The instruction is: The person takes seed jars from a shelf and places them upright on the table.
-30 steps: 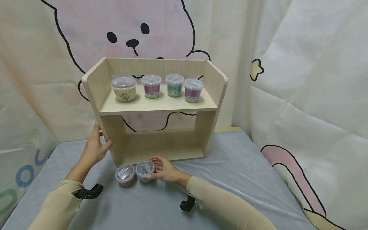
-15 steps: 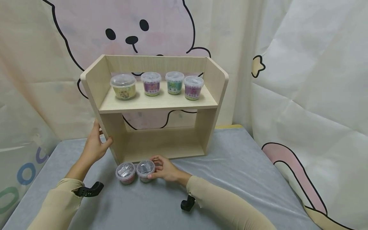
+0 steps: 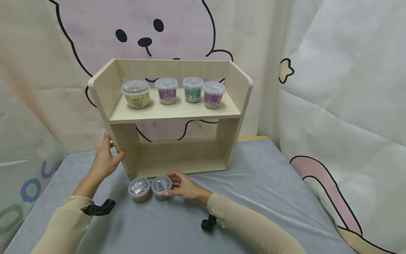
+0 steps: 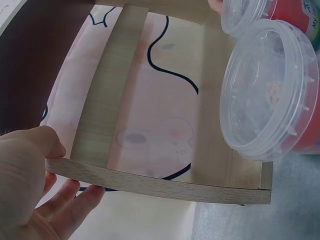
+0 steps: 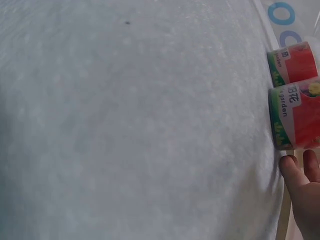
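My left hand [image 3: 106, 158] grips the lower left side panel of a pale wooden two-tier shelf [image 3: 174, 119]; in the left wrist view the thumb lies over the panel's edge [image 4: 165, 185] and the fingers under it. Two small plastic tubs with clear lids stand side by side on the cloth before the shelf. My right hand [image 3: 184, 187] holds the right tub [image 3: 161, 187], thumb at its near side and fingers at its far side. Close beside it is the left tub [image 3: 139, 189], untouched. Red labels show on both in the right wrist view, the nearer tub [image 5: 300, 115] largest.
On the upper tier stand a wide yellow tub [image 3: 136, 94], two purple tubs, one at the middle [image 3: 167, 91] and one at the right [image 3: 213, 95], and a green tub [image 3: 192, 90]. Grey cloth [image 3: 152, 229] covers the table. A printed curtain [image 3: 253, 70] hangs behind.
The head view has tilted a little, so the whole scene sits slightly higher in it. Both hands keep their hold, and the shelf and tubs stay together as before.
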Tool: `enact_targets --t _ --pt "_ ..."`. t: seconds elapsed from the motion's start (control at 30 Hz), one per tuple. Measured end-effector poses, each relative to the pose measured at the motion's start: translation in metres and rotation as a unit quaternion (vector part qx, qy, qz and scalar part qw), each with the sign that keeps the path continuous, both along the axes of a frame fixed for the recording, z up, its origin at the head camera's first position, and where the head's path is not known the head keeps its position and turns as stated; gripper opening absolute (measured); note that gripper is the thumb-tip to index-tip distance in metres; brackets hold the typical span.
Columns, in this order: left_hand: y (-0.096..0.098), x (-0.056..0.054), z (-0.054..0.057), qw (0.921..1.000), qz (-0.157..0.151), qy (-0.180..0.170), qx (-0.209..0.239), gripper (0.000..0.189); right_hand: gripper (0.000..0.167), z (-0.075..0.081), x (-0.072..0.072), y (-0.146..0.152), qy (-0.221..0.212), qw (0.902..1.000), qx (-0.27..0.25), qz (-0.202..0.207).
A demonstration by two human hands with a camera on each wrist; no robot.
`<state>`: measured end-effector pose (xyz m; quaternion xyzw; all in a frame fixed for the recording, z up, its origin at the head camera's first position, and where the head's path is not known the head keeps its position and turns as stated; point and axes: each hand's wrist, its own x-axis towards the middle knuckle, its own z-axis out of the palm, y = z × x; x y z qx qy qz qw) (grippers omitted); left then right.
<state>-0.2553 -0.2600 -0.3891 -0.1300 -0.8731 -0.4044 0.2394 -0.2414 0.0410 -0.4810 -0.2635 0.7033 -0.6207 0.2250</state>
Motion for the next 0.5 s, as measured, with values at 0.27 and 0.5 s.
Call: enact_targets --t 0.27,0.5 --pt "0.001 0.003 0.001 0.9999 -0.004 -0.001 0.015 0.09 0.06 0.009 -0.002 0.008 0.023 0.9995 0.02 0.001" --pt "0.001 0.002 -0.002 1.0 -0.003 0.003 0.008 0.091 0.051 0.019 0.001 0.016 0.022 0.998 0.045 -0.039"
